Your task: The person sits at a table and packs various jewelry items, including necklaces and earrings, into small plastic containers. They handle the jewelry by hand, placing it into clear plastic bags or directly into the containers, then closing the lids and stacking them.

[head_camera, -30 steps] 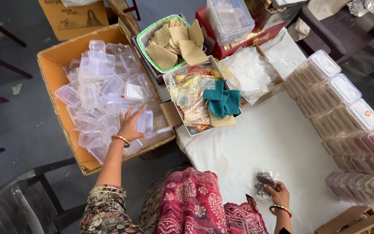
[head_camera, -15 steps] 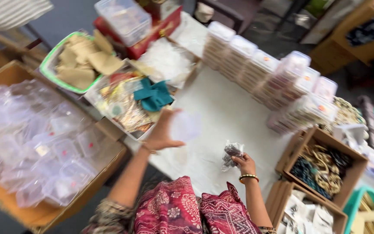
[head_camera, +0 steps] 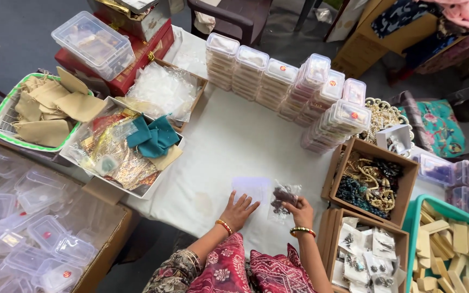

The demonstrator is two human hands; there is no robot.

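Note:
My left hand [head_camera: 238, 210] lies flat, fingers spread, on the near edge of a small clear plastic box [head_camera: 252, 190] that rests on the white cloth of the table [head_camera: 229, 141]. Just to its right, my right hand [head_camera: 299, 209] grips a small clear packet of dark beaded jewellery [head_camera: 283, 196] held a little above the cloth. Both wrists wear bangles.
Stacks of clear lidded boxes [head_camera: 294, 89] line the far side of the table. At left are a cardboard carton of empty clear boxes [head_camera: 28, 228], a tray of shiny pouches [head_camera: 120, 149] and a green basket of beige bags [head_camera: 39, 111]. At right are cardboard boxes of jewellery [head_camera: 373, 182].
My left hand took a clear box from the carton at left, carried it across and set it on the cloth. My right hand kept holding the packet. The view swung right.

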